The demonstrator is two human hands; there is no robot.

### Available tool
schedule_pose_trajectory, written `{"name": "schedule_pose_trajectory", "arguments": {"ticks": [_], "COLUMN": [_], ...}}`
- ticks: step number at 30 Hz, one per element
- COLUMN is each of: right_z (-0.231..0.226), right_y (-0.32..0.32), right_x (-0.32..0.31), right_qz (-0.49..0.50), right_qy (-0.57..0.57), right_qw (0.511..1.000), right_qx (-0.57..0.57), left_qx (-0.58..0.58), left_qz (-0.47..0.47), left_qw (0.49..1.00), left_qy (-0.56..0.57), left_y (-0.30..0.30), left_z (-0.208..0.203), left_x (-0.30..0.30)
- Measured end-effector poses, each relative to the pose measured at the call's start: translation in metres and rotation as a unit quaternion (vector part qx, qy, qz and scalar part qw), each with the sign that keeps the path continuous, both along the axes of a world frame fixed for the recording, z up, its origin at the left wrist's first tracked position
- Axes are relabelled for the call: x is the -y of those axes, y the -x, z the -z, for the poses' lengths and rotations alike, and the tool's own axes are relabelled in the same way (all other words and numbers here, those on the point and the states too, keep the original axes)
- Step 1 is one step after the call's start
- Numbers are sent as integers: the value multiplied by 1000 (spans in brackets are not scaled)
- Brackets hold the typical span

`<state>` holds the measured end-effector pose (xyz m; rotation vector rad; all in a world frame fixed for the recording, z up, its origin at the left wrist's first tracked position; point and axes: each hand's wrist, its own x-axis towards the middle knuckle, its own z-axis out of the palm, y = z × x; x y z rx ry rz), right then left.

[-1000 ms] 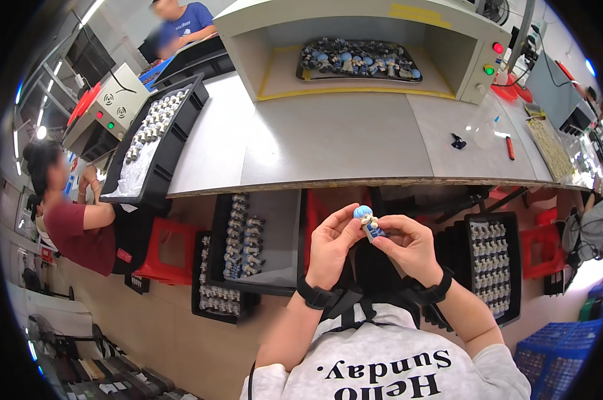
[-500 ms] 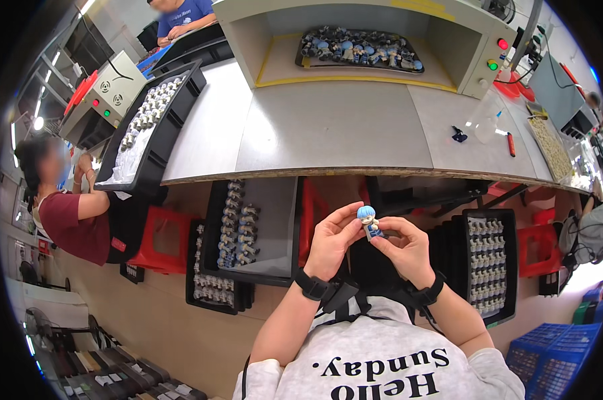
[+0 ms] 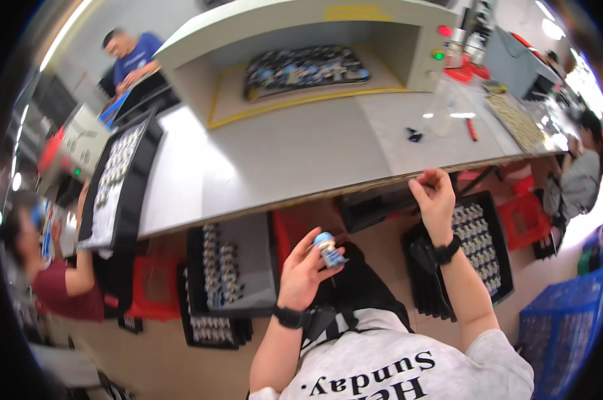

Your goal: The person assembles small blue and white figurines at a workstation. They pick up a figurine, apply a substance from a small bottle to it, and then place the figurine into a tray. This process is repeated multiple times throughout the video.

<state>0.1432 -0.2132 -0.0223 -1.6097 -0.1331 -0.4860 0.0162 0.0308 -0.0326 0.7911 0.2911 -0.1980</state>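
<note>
1. While the blue-haired figurine [image 3: 327,250] was near us, our left hand [image 3: 300,280] gripped it between bent fingers.
2. Our right hand [image 3: 437,197] hovered by the table [image 3: 295,157], fingers curled; whether pinched together, we couldn't tell.
3. Far off, we faced a pale machine [image 3: 268,27].

Large black lettering [image 3: 366,375], inverted, across wearer's pale grey-white fabric shirt [image 3: 361,333]; yellow rectangular strip [image 3: 357,13] above: too blurred to read.
</note>
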Motion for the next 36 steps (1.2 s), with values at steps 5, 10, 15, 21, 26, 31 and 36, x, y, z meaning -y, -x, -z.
{"name": "schedule_pose_trajectory", "arguments": {"ticks": [5, 10, 15, 21, 26, 31, 36], "right_z": [-24, -23, -2, 3, -1, 0, -1], "right_y": [-17, 51, 81, 86, 87, 91, 94], "right_x": [26, -26, -60, -64, -64, -64, -64], "right_qz": [-13, -296, -312, -288, -295, -295, -294], "right_qy": [46, 72, -54, -62, -30, -28, 22], "right_qw": [998, 945, 929, 943, 950, 951, 954], "right_qx": [-32, -122, -191, -152, -92, -84, -52], "left_qx": [23, 8, 11, 65, 58, 37, 21], "left_qz": [14, 36, 21, 39, 24, 6, 15], "left_qw": [999, 998, 997, 987, 989, 988, 984], "left_qy": [-20, -41, -68, -143, -131, -150, -179], "left_y": [-2, -10, -8, -1, 0, 2, 2], "left_z": [-4, -13, -6, -11, -6, -7, -10], "left_x": [6, 20, 20, 22, 22, 24, 22]}}
